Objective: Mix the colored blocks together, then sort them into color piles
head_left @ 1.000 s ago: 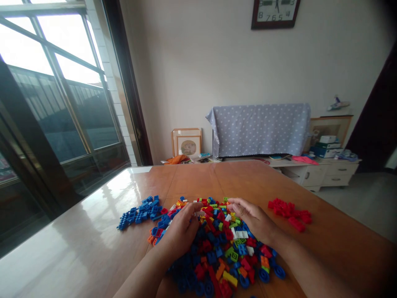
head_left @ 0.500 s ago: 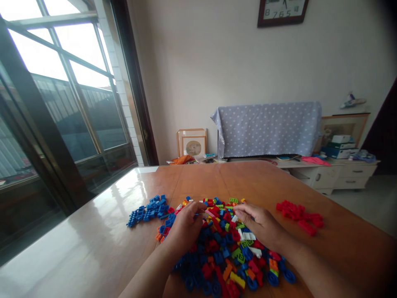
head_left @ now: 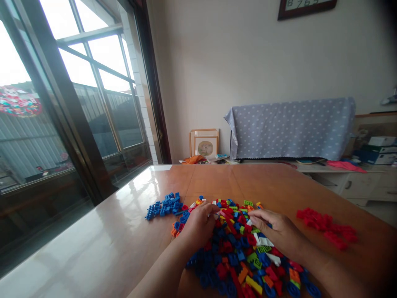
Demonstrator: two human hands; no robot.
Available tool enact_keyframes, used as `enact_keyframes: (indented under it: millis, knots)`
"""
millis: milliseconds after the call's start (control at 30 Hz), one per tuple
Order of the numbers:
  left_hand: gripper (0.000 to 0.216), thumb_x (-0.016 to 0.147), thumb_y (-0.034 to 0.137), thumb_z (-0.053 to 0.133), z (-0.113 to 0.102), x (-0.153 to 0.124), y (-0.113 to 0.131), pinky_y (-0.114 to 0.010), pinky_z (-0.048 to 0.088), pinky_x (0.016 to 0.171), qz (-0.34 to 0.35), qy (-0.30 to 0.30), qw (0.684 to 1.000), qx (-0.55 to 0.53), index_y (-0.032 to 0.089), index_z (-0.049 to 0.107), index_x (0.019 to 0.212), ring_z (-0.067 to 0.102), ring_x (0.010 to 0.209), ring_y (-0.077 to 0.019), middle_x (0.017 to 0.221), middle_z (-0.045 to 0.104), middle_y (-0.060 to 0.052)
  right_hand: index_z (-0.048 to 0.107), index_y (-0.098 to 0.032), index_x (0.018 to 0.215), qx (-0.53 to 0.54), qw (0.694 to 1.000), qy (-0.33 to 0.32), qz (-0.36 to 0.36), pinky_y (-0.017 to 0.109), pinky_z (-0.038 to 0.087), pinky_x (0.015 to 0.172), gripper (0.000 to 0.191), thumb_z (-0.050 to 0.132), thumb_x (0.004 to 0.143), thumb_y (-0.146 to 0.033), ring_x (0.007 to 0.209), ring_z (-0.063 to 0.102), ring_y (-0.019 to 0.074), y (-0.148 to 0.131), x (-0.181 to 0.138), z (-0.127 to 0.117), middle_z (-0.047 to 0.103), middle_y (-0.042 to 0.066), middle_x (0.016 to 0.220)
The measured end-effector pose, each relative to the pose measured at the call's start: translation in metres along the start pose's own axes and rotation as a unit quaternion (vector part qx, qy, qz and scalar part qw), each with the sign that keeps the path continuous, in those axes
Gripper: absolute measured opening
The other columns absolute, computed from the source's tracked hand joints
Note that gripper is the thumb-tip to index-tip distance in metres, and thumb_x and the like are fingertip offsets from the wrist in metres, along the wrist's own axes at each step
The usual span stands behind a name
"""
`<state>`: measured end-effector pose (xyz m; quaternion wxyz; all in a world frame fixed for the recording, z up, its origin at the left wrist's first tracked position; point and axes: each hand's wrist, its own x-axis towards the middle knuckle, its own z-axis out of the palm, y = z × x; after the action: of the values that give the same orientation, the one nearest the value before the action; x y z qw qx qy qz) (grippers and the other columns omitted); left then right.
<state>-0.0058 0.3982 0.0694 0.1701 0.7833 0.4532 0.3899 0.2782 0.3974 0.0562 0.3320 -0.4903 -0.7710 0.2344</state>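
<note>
A mixed pile of small plastic bricks (head_left: 240, 256) in red, blue, green, orange, yellow and white lies on the wooden table (head_left: 124, 231) in front of me. My left hand (head_left: 200, 225) rests palm down on the pile's left side, fingers curled among the bricks. On the pile's right side lies my right hand (head_left: 277, 231), its fingertips pinched near a small brick at the top of the pile. Whether either hand holds a brick is hidden. A sorted group of blue bricks (head_left: 164, 205) sits to the left, a group of red bricks (head_left: 325, 225) to the right.
A tall window with a dark frame (head_left: 77, 124) runs along the left. Beyond the table stand a piece of furniture under a dotted grey cloth (head_left: 291, 128), a framed picture (head_left: 204, 142) on the floor and a white cabinet (head_left: 356, 182) with boxes.
The view has swung left and down, shifting everything rightward in frame. Both hands stay on the pile, the right hand's fingers pinching closer together.
</note>
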Motion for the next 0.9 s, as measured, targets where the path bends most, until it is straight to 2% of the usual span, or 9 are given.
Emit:
enact_keyframes:
  millis: [267,400,500,633,767,900]
  knots:
    - [0.032,0.085,0.011,0.051,-0.004,0.001,-0.006,-0.03,0.052,0.086,-0.051,0.006,0.996,-0.078,0.02,0.07,0.108,0.067,0.097,-0.0194,0.102,0.073,-0.004,0.072,-0.027,0.111,-0.01,1.0,0.01,-0.008,0.037,0.054,0.089,0.039,0.049,0.096,-0.055,0.101,0.069,0.0269,-0.007,-0.002,-0.005,0.076,0.004,0.107]
    - [0.029,0.088,0.017,0.051,-0.007,0.002,-0.003,-0.03,0.053,0.086,-0.064,0.008,0.99,-0.126,0.019,0.07,0.111,0.068,0.099,-0.0201,0.106,0.074,-0.006,0.072,-0.027,0.11,-0.018,1.0,0.008,-0.005,0.038,0.054,0.09,0.039,0.05,0.096,-0.055,0.101,0.069,0.0273,-0.005,-0.001,-0.004,0.075,0.005,0.108]
    - [0.025,0.091,0.021,0.05,-0.009,0.002,-0.001,-0.029,0.052,0.084,-0.058,0.018,0.991,-0.118,0.02,0.071,0.106,0.067,0.095,-0.0191,0.102,0.074,-0.004,0.073,-0.028,0.109,-0.018,1.0,0.012,-0.007,0.038,0.053,0.09,0.037,0.05,0.095,-0.054,0.102,0.069,0.0272,-0.005,-0.001,-0.004,0.075,0.005,0.108]
    - [0.02,0.09,0.024,0.053,-0.015,0.002,0.001,-0.028,0.051,0.081,-0.043,0.037,0.997,-0.046,0.021,0.07,0.099,0.067,0.089,-0.0181,0.096,0.073,-0.003,0.073,-0.027,0.109,-0.019,0.999,0.025,-0.015,0.038,0.054,0.087,0.036,0.05,0.095,-0.051,0.099,0.069,0.0265,-0.006,-0.001,-0.006,0.075,0.005,0.106]
    - [0.018,0.088,0.021,0.053,-0.023,0.0,0.009,-0.028,0.048,0.075,-0.02,-0.026,0.999,0.027,0.022,0.07,0.095,0.065,0.084,-0.018,0.089,0.071,-0.002,0.073,-0.027,0.107,-0.029,0.999,0.034,-0.024,0.035,0.053,0.085,0.033,0.05,0.095,-0.047,0.096,0.069,0.0246,-0.008,-0.001,-0.009,0.075,0.004,0.103]
    - [0.013,0.085,0.021,0.059,-0.029,-0.002,0.022,-0.032,0.047,0.08,0.027,-0.088,0.992,0.083,0.024,0.071,0.091,0.061,0.092,-0.0218,0.093,0.069,-0.004,0.074,-0.027,0.105,-0.03,0.998,0.048,-0.03,0.033,0.052,0.081,0.033,0.05,0.095,-0.046,0.091,0.068,0.0228,-0.008,-0.001,-0.009,0.075,0.004,0.098]
